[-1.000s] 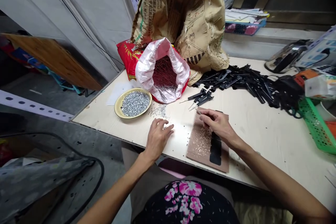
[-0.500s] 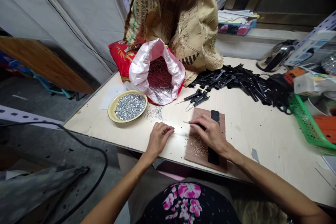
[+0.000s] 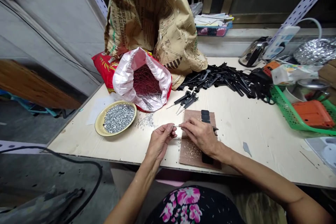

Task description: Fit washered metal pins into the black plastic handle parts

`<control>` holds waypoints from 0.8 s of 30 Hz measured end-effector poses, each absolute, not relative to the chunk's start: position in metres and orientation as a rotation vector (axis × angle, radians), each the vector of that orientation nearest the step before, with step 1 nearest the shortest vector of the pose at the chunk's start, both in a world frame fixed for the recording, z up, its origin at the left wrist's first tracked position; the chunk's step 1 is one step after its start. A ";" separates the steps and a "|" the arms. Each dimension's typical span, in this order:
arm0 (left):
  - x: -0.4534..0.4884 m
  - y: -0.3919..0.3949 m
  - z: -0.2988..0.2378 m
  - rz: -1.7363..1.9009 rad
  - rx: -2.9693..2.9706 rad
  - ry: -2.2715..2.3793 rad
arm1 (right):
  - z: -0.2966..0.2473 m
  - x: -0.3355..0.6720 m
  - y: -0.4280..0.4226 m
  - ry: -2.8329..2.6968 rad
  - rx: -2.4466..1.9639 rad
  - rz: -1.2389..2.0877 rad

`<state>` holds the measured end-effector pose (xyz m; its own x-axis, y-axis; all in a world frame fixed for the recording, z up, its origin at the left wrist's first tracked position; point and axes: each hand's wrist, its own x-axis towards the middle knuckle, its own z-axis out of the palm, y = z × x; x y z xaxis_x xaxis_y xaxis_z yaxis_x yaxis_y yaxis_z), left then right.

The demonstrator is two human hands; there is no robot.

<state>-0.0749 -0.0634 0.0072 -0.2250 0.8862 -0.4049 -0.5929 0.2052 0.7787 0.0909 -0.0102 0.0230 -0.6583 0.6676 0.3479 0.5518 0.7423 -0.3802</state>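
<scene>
My right hand (image 3: 198, 135) is closed round a black-handled piece whose thin metal shaft (image 3: 176, 126) points left. Its dark end shows past my knuckles, over a brown board (image 3: 187, 159). My left hand (image 3: 160, 143) pinches thumb and fingers together at the shaft's tip; whatever tiny part sits between them is hidden. Several similar black pieces with thin metal shafts (image 3: 187, 100) lie just beyond the board. Left of my hands stands a yellow dish (image 3: 98, 127) of small silvery metal parts, with loose ones (image 3: 147, 120) scattered beside it. Black pads (image 3: 205, 116) rest on the board.
Behind the dish, a red and white sack (image 3: 123, 77) holds dark red thin rods. A large brown paper sack (image 3: 173, 42) stands at the back. A heap of black parts (image 3: 228, 78) spreads rightwards to a green basket (image 3: 285, 108). A kettle (image 3: 253, 52) is at the back right.
My left hand has come rightwards to the shaft's tip, closing the gap between my hands. My right hand still grips the black-handled piece. The whole view has shifted.
</scene>
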 end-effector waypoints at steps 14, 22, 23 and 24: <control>-0.065 -0.057 0.004 1.372 0.589 1.350 | 0.017 0.101 -0.013 -2.469 -0.947 0.164; -0.056 -0.050 0.004 1.324 0.691 1.374 | 0.012 0.112 -0.008 -2.422 -0.982 0.336; -0.055 -0.050 0.004 1.311 0.699 1.379 | 0.010 0.113 -0.007 -2.427 -0.974 0.342; -0.055 -0.049 0.004 1.302 0.715 1.387 | 0.009 0.114 -0.006 -2.431 -0.974 0.357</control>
<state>-0.0547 -0.0493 0.0037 -0.2659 0.9208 -0.2854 -0.2266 0.2281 0.9469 0.1142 -0.0060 0.0093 -0.6232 0.7011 0.3466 0.5717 0.7108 -0.4098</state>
